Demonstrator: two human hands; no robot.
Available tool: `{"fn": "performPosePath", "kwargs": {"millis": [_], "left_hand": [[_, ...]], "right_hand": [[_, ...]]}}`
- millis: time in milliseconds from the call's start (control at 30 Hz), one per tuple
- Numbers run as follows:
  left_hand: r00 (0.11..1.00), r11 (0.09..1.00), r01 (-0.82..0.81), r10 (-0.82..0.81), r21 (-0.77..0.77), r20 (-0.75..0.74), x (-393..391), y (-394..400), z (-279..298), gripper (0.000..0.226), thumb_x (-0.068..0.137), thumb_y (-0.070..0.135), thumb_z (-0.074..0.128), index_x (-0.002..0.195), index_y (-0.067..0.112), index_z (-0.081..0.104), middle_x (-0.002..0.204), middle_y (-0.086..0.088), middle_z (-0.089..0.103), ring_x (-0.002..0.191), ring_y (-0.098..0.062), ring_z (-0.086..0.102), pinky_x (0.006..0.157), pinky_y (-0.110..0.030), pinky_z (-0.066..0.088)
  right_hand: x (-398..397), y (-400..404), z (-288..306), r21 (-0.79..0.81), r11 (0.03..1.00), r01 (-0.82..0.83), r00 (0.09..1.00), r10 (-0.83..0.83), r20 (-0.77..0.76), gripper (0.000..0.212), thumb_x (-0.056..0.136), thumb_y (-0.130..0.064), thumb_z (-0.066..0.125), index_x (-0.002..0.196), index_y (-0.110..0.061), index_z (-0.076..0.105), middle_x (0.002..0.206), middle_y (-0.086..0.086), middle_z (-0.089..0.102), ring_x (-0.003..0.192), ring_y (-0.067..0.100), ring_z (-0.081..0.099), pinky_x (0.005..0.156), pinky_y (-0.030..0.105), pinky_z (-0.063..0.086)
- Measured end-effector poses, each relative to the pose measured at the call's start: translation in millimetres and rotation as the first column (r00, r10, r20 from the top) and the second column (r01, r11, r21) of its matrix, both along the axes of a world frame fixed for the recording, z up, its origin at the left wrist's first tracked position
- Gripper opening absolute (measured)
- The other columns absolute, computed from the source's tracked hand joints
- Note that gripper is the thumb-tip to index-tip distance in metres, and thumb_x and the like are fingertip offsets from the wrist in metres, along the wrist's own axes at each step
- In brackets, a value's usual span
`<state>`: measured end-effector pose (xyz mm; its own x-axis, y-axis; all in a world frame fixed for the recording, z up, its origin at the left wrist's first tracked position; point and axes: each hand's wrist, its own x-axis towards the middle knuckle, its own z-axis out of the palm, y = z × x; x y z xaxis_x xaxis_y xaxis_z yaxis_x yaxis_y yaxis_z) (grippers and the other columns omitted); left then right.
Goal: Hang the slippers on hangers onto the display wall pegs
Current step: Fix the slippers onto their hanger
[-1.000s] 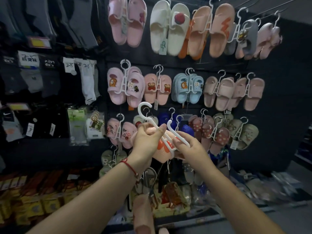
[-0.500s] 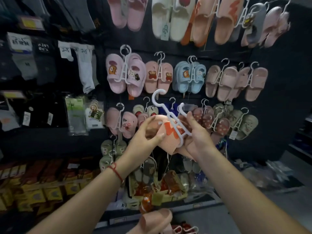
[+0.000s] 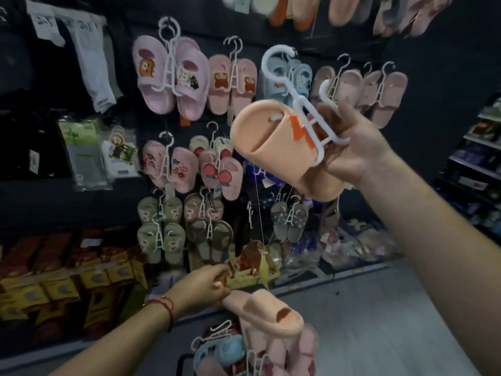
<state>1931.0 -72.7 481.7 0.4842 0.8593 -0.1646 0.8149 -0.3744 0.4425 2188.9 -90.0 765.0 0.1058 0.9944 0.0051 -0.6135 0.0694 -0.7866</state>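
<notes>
At the bottom centre of the frame, nearest the camera, a heap of loose slippers and a spare white hanger, blurred. On top of the heap, a peach slipper, heel end pinched by the left hand, fingers curled round its edge; a red string bracelet on that wrist. Right of the heap, bare grey floor, open room out to the lower right.

Higher, at centre right, the right hand raised, fingers clenched round the lower frame of a white hanger. One arm of that hanger threaded through the strap of a second peach slipper with an orange mark, tilted, toe toward the left; the other arm bare. Hook at the top open, apart from the wall, overlapping a hung light blue pair behind.

Farther back, the dark display wall, hung in rows: pink pairs at upper centre, beige pairs at right, green pairs lower down, close side by side. Plain dark wall with no hangers at the far right edge. At the left, packets and hanging socks; at lower left, a shelf of yellow packs.
</notes>
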Motion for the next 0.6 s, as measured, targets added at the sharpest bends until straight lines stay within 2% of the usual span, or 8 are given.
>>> {"fn": "performPosePath", "kwargs": {"millis": [100,167,267,333,433,500,533,600], "left_hand": [[0.998,0.993,0.05,-0.045,-0.103,0.053,29.1,5.5,-11.9,0.102,0.075,0.081,0.062,0.154,0.021,0.038,0.156,0.0,0.042,0.14,-0.016,0.042,0.112,-0.026,0.036],[0.992,0.981,0.12,-0.114,-0.151,0.049,53.9,6.2,-14.8,0.122,0.055,0.099,0.053,0.148,0.021,0.042,0.148,-0.003,0.049,0.129,-0.018,0.049,0.106,-0.032,0.041],[0.991,0.987,0.128,-0.132,-0.094,-0.037,83.5,1.2,-15.3,0.092,0.073,0.073,0.072,0.144,0.023,0.04,0.121,-0.005,0.06,0.102,-0.019,0.053,0.087,-0.032,0.047],[0.998,0.995,0.064,-0.064,-0.073,0.0,93.4,-2.5,-18.1,0.098,0.073,0.064,0.077,0.151,0.03,0.029,0.112,-0.001,0.063,0.1,-0.02,0.057,0.088,-0.033,0.05],[0.973,0.969,-0.156,0.183,-0.191,0.137,105.9,2.7,-32.8,0.063,0.066,0.063,0.078,0.112,0.032,0.049,0.103,0.005,0.066,0.091,-0.015,0.063,0.085,-0.037,0.056],[0.859,0.888,-0.229,0.377,-0.398,0.347,109.8,12.9,-52.4,0.051,0.066,0.048,0.081,0.101,0.035,0.046,0.107,0.002,0.067,0.093,-0.019,0.067,0.084,-0.042,0.058],[0.73,0.816,-0.236,0.507,-0.528,0.457,109.5,11.7,-48.2,0.045,0.068,0.041,0.082,0.101,0.038,0.052,0.113,-0.003,0.068,0.095,-0.022,0.069,0.082,-0.045,0.06],[0.383,0.658,-0.181,0.732,-0.731,0.564,106.7,7.0,-23.9,0.021,0.086,0.02,0.076,0.103,0.025,0.066,0.108,-0.015,0.071,0.085,-0.026,0.07,0.069,-0.038,0.063]], "right_hand": [[3.9,-9.5,21.3,0.044,0.999,-0.027,0.999,0.028,-0.037,0.036,0.098,-0.04,0.058,0.089,-0.007,0.071,0.137,0.005,0.063,0.124,0.029,0.062,0.108,0.048,0.046],[3.6,-16.2,32.1,0.075,0.997,-0.035,0.998,0.039,-0.056,0.036,0.098,-0.04,0.058,0.091,-0.006,0.07,0.133,0.005,0.065,0.123,0.031,0.062,0.108,0.049,0.046],[5.9,-27.3,38.4,0.108,0.994,-0.001,1.0,0.004,-0.027,0.038,0.098,-0.039,0.058,0.088,-0.005,0.07,0.108,0.01,0.074,0.117,0.032,0.066,0.105,0.05,0.049],[8.2,-33.0,36.0,0.123,0.992,0.025,0.999,-0.022,-0.026,0.034,0.097,-0.038,0.06,0.092,-0.006,0.07,0.1,0.01,0.075,0.115,0.032,0.067,0.104,0.051,0.049],[19.4,-41.9,23.6,0.136,0.986,0.1,0.995,-0.099,-0.014,0.033,0.082,-0.033,0.071,0.103,-0.008,0.068,0.113,0.013,0.073,0.111,0.035,0.068,0.1,0.055,0.051],[27.6,-48.2,6.8,0.125,0.979,0.16,0.986,-0.164,0.022,0.036,0.075,-0.035,0.074,0.1,-0.011,0.065,0.12,0.013,0.07,0.109,0.037,0.069,0.095,0.058,0.053],[31.7,-51.3,-4.2,0.11,0.972,0.209,0.976,-0.214,0.038,0.031,0.077,-0.037,0.073,0.094,-0.012,0.064,0.118,0.012,0.07,0.106,0.035,0.07,0.091,0.057,0.055],[38.0,-57.5,-30.4,0.069,0.952,0.298,0.951,-0.302,0.065,0.026,0.089,-0.042,0.065,0.089,-0.016,0.064,0.107,0.01,0.073,0.096,0.031,0.074,0.076,0.051,0.06]]}}
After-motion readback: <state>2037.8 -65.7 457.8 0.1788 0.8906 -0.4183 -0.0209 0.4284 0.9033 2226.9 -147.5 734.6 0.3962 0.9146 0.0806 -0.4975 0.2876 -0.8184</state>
